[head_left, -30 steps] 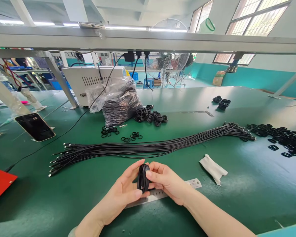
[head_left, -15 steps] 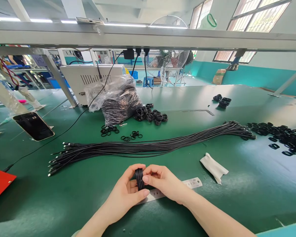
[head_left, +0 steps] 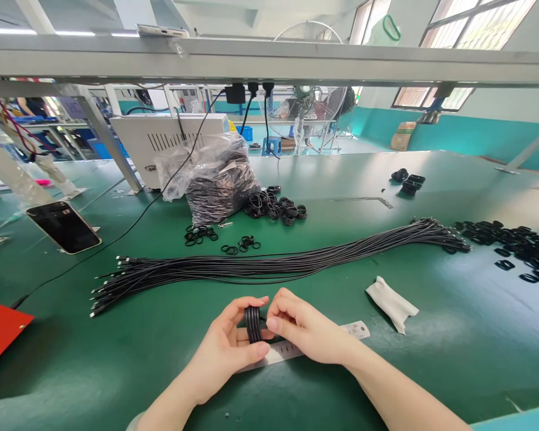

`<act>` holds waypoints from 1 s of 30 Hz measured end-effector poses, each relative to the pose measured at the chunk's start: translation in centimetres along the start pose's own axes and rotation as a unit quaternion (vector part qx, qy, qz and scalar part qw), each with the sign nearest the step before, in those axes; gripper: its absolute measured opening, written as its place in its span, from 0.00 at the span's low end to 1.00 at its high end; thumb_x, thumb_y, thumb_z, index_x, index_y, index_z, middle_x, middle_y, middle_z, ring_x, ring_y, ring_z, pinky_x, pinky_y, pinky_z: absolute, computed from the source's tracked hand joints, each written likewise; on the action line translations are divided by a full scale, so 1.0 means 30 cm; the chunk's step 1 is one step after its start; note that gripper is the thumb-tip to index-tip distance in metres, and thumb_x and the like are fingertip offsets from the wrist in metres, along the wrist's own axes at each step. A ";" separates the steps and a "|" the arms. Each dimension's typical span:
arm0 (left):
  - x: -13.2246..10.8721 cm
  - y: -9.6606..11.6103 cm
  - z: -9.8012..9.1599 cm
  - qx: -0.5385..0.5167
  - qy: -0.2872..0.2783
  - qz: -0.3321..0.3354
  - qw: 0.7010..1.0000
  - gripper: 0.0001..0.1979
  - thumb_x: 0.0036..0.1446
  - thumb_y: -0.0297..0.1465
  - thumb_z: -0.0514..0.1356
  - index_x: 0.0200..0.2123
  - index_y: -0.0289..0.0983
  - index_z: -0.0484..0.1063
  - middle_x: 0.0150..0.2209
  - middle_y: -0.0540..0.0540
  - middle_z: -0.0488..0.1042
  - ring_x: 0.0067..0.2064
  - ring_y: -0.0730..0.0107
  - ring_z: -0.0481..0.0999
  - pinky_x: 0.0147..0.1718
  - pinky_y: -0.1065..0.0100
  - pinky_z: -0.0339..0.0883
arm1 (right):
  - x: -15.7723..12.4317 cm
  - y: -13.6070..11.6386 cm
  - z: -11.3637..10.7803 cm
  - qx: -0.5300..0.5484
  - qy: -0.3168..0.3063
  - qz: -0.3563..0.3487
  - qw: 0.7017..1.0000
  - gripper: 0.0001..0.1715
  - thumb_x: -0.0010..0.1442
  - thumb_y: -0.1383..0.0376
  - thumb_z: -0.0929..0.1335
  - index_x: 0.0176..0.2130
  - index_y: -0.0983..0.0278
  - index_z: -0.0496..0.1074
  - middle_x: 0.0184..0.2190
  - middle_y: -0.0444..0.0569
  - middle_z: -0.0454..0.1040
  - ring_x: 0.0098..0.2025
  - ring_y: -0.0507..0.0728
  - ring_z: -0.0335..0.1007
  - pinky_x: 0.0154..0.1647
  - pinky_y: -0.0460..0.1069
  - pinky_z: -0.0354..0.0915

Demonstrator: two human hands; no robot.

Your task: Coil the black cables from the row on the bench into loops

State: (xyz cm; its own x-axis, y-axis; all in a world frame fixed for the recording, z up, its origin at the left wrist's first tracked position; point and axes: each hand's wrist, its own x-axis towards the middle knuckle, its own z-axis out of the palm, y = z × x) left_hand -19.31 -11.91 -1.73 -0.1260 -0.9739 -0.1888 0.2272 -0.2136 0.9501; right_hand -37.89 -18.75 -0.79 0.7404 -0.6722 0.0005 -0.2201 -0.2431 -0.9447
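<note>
My left hand (head_left: 233,338) is wrapped around a short stack of black rings (head_left: 253,325), held upright between thumb and fingers. Close by on the right, my right hand (head_left: 291,323) has its thumb and fingertips pinched together. A small dark bit shows between the stack and those fingertips, but what they grip is mostly hidden. Under both hands lies a steel ruler (head_left: 350,330), partly covered by them. Beyond the hands, a long bundle of black cables (head_left: 269,267) with metal plug ends stretches across the green table (head_left: 170,371).
Behind the cables are loose black rings (head_left: 200,234), ring stacks (head_left: 276,206) and a plastic bag of black parts (head_left: 224,185). A white cloth-like piece (head_left: 391,304) lies right, before a pile of black clips (head_left: 516,245). A phone (head_left: 65,227) and red box (head_left: 4,332) are left.
My right hand has drawn slightly away from the ring stack to the right, opening a small gap. My left hand keeps its hold. The view has shifted slightly.
</note>
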 end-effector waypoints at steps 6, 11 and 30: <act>-0.006 -0.010 -0.023 -0.081 -0.072 0.019 0.994 0.26 0.45 0.25 0.71 0.46 0.48 0.69 0.63 0.45 0.62 0.44 0.61 0.79 0.45 0.60 0.74 | 0.003 0.002 -0.012 -0.010 0.009 -0.003 1.000 0.16 0.66 0.54 0.63 0.31 0.62 0.66 0.33 0.44 0.61 0.37 0.53 0.61 0.40 0.49 0.60; -0.015 -0.014 -0.029 -0.117 -0.128 0.012 0.985 0.28 0.45 0.25 0.72 0.47 0.49 0.68 0.45 0.48 0.77 0.47 0.55 0.79 0.44 0.61 0.74 | 0.003 0.007 -0.007 0.044 -0.023 -0.001 0.999 0.19 0.66 0.51 0.62 0.46 0.60 0.71 0.37 0.46 0.64 0.41 0.55 0.64 0.46 0.51 0.60; -0.007 0.022 0.011 0.049 0.013 0.031 0.998 0.28 0.47 0.25 0.69 0.52 0.47 0.69 0.62 0.45 0.65 0.54 0.56 0.73 0.53 0.59 0.69 | 0.011 0.021 0.098 0.242 0.135 0.117 0.954 0.22 0.59 0.46 0.66 0.41 0.61 0.64 0.23 0.38 0.62 0.20 0.48 0.53 0.22 0.45 0.52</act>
State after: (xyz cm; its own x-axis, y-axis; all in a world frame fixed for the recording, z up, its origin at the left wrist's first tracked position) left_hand -19.46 -11.83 -1.00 -0.0895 -0.9869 -0.1343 0.1374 -0.1458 0.9797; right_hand -35.92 -17.05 -2.36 0.5023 -0.8395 -0.2072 0.0078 0.2440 -0.9697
